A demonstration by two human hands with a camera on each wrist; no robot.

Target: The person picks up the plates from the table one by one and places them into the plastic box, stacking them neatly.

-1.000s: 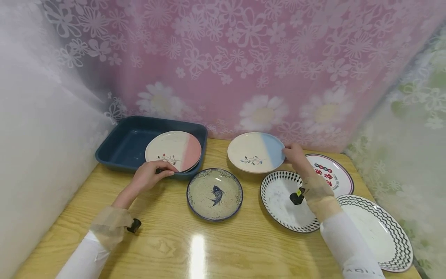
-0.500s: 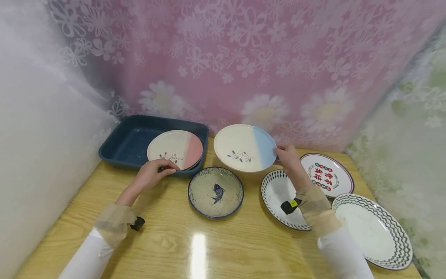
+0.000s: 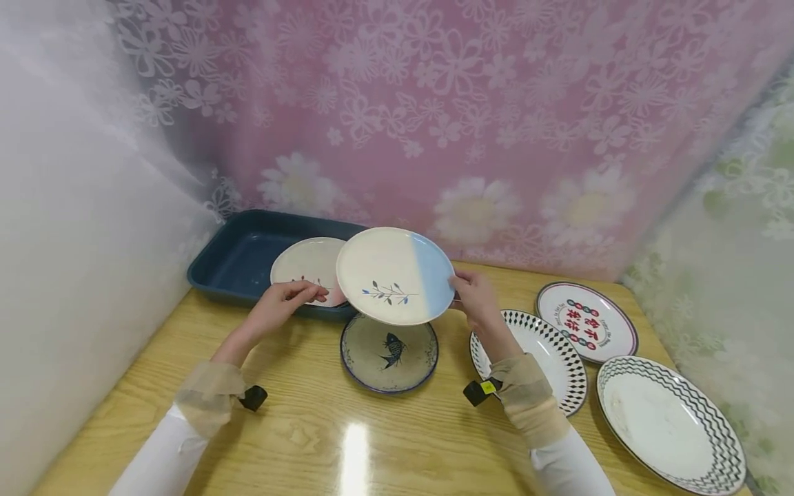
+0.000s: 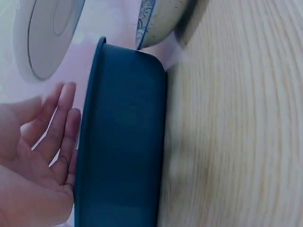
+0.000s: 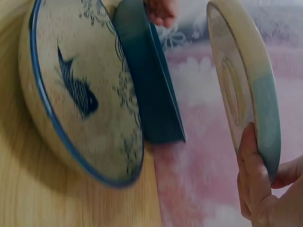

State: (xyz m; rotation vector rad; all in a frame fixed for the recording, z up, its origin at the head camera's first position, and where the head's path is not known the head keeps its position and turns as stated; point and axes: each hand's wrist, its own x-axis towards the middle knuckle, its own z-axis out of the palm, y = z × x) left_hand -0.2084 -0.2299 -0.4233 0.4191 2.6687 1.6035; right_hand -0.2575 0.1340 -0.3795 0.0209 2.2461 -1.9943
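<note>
My right hand [image 3: 479,304] pinches the blue end of a round cream-and-blue plate [image 3: 384,269], which is held up and tilted. In the right wrist view the thumb is on one face and the fingers lie on the underside. My left hand [image 3: 279,306] hovers at the front rim of a dark blue basin [image 3: 214,251], fingers loosely bent and holding nothing. Inside the basin a cream-and-pink plate [image 3: 304,256] is partly hidden by the raised plate and the left fingers. Below the raised plate sits a fish-patterned bowl [image 3: 366,355], its back part covered.
To the right lie a diamond-rimmed plate [image 3: 546,344], a plate with red lettering [image 3: 558,303] and an oval zigzag-rimmed plate [image 3: 657,420]. A pink flowered cloth [image 3: 397,103] hangs behind the wooden table [image 3: 298,441].
The cream-and-blue plate has risen and moved left in my right hand, now overlapping the basin's corner and the fish bowl. My left fingers have come off the pink plate's edge.
</note>
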